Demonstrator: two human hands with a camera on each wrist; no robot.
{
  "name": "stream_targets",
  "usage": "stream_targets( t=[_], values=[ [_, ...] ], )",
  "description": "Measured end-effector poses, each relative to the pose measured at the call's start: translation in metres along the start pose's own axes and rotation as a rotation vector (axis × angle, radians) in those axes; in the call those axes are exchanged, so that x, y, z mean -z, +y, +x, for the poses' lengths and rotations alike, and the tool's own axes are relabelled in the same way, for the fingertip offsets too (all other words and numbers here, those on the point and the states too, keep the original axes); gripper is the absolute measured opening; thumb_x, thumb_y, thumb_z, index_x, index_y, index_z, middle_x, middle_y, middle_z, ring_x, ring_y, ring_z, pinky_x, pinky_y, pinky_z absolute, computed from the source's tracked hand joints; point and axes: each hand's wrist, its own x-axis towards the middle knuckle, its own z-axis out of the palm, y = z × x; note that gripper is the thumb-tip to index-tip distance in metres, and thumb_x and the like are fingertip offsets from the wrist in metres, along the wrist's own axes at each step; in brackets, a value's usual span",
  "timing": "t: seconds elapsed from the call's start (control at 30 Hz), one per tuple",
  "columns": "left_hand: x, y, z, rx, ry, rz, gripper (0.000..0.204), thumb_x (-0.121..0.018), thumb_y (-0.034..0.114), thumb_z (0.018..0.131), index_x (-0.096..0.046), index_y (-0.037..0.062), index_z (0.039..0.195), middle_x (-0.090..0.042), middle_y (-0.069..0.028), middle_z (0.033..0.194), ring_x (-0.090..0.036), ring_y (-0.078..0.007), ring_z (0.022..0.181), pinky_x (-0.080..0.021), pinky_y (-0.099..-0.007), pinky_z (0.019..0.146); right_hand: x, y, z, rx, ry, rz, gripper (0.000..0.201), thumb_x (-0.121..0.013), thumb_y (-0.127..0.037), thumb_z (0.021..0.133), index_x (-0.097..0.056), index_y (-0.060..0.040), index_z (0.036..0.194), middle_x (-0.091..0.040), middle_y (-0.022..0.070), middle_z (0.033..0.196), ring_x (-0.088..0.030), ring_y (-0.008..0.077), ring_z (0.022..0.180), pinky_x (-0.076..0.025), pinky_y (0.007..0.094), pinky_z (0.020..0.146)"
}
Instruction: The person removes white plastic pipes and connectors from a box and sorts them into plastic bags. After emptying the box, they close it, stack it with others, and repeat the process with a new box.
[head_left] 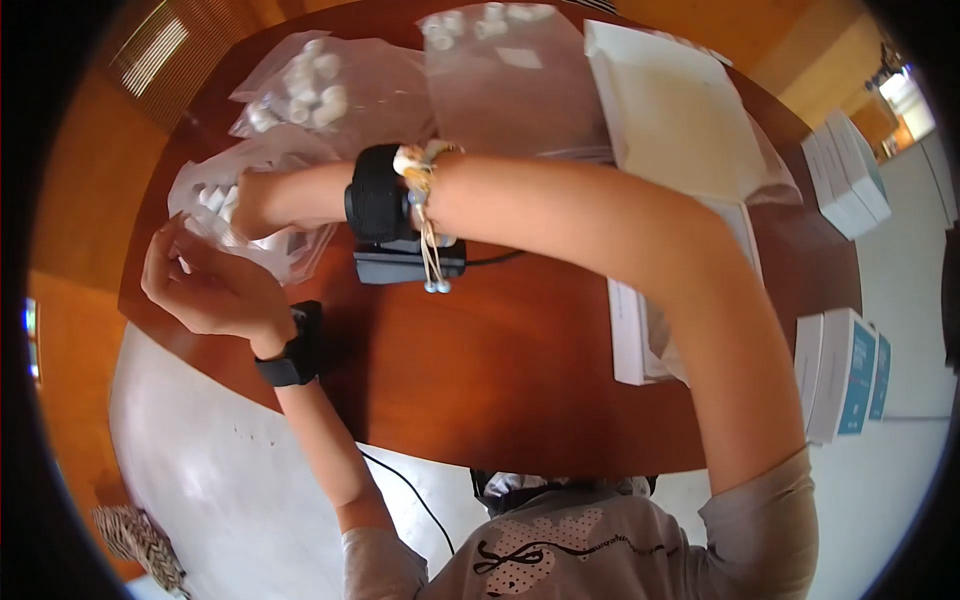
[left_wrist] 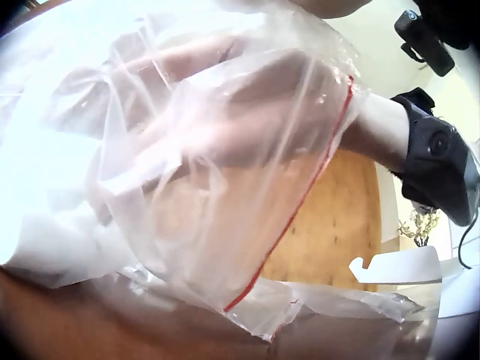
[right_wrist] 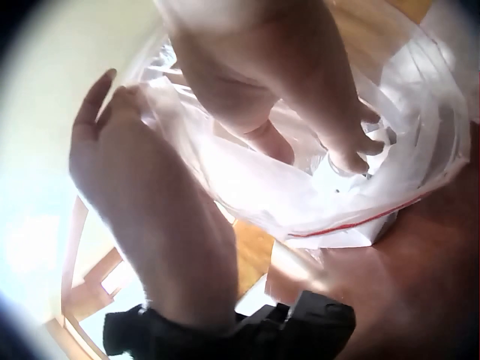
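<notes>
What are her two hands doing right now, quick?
Left hand: holds the edge of the clear plastic bag.
Right hand: reaching inside that bag; fingers curled, grip cannot be told.

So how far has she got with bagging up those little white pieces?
Two clear bags holding small white pieces already lie further back on the table, so those look done. In hand: the left hand holds a third bag open by its edge while the right hand reaches inside it. That bag's red-lined mouth is still unsealed. How many pieces remain I cannot tell.
</notes>
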Motion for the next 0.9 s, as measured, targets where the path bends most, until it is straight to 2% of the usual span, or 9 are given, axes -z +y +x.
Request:
stream_targets(
  t=[0.27,0.43,0.5,0.6,0.67,0.73,0.8,0.83,0.9],
  values=[
    [-0.001,0.013,-0.001,0.215,-0.194,-0.227,0.031,-0.06,0.015,0.091,-0.048,-0.0014,0.114,-0.06,-0.0132,0.106,-0.06,-0.0222,0.087,-0.047,-0.0321,0.069,0.114,-0.028,-0.169,-0.066,0.013,-0.082,0.031,-0.049,-0.018,0.086,-0.06,-0.0016,0.11,-0.064,0.0133,0.104,-0.064,0.0208,0.094,-0.051,0.0298,0.077],
    [-0.005,0.007,-0.006,0.01,-0.786,0.143,0.059,-0.067,0.033,0.08,-0.044,0.01,0.13,-0.054,-0.0134,0.116,-0.046,-0.0337,0.111,-0.041,-0.0485,0.085,0.153,0.005,-0.268,-0.331,-0.052,-0.291,0.031,-0.053,-0.022,0.086,-0.061,-0.0016,0.109,-0.064,0.0114,0.104,-0.064,0.0191,0.09,-0.051,0.0288,0.073],
    [-0.003,0.023,-0.012,-0.015,-0.911,0.307,0.064,-0.07,0.033,0.075,-0.044,0.0136,0.13,-0.052,-0.0124,0.12,-0.046,-0.0355,0.111,-0.041,-0.0504,0.086,0.145,0.033,-0.295,-0.402,-0.153,-0.404,0.029,-0.06,-0.021,0.082,-0.061,-0.0009,0.102,-0.065,0.0125,0.101,-0.064,0.0216,0.085,-0.051,0.0306,0.071],
    [-0.003,0.029,-0.016,0.061,-0.977,0.239,0.065,-0.07,0.025,0.075,-0.041,0.0146,0.132,-0.049,-0.0124,0.124,-0.046,-0.0363,0.113,-0.04,-0.052,0.087,0.09,0.074,-0.33,-0.139,0.083,-0.894,0.029,-0.068,-0.015,0.074,-0.058,0.0012,0.096,-0.06,0.0187,0.096,-0.064,0.0317,0.079,-0.051,0.0388,0.068],
    [0.0,0.053,-0.011,0.048,-0.929,0.252,0.058,-0.065,0.018,0.079,-0.041,0.0107,0.131,-0.048,-0.0134,0.123,-0.046,-0.0367,0.109,-0.039,-0.05,0.087,0.063,0.069,-0.329,-0.413,0.133,-0.916,0.035,-0.068,-0.008,0.07,-0.054,0.0023,0.1,-0.054,0.0202,0.092,-0.061,0.0393,0.078,-0.051,0.0458,0.07],
    [0.012,0.098,-0.004,-0.056,-0.855,-0.067,0.04,-0.065,0.014,0.077,-0.052,0.0053,0.114,-0.053,-0.0141,0.111,-0.049,-0.0357,0.099,-0.039,-0.0478,0.081,0.065,0.083,-0.325,-0.392,0.108,-0.968,0.034,-0.067,-0.006,0.069,-0.053,0.0024,0.099,-0.054,0.0201,0.092,-0.061,0.0403,0.077,-0.05,0.0469,0.07],
    [0.032,0.165,0.001,-0.243,-1.019,-0.582,0.029,-0.067,0.016,0.073,-0.058,0.0039,0.099,-0.056,-0.0128,0.103,-0.051,-0.0297,0.095,-0.041,-0.0432,0.079,0.069,0.077,-0.321,-0.428,0.135,-0.825,0.029,-0.065,-0.004,0.068,-0.055,0.0033,0.094,-0.055,0.0209,0.088,-0.061,0.0398,0.076,-0.05,0.0468,0.069],
    [0.044,0.192,-0.004,-0.403,-1.203,-0.751,0.034,-0.071,0.023,0.072,-0.061,0.0075,0.101,-0.058,-0.0108,0.111,-0.053,-0.0281,0.101,-0.041,-0.0384,0.081,0.071,0.078,-0.319,-0.405,0.12,-0.848,0.027,-0.065,-0.004,0.067,-0.056,0.0034,0.092,-0.055,0.021,0.087,-0.06,0.0395,0.076,-0.05,0.0465,0.069],
    [0.064,0.241,-0.032,-0.438,-1.231,-1.053,0.044,-0.072,0.035,0.07,-0.06,0.0054,0.101,-0.056,-0.0104,0.116,-0.049,-0.0253,0.111,-0.041,-0.0371,0.082,0.076,0.079,-0.315,-0.359,0.085,-0.898,0.024,-0.065,-0.005,0.066,-0.058,0.0036,0.088,-0.056,0.0213,0.083,-0.06,0.039,0.076,-0.049,0.046,0.069]
  ],
)
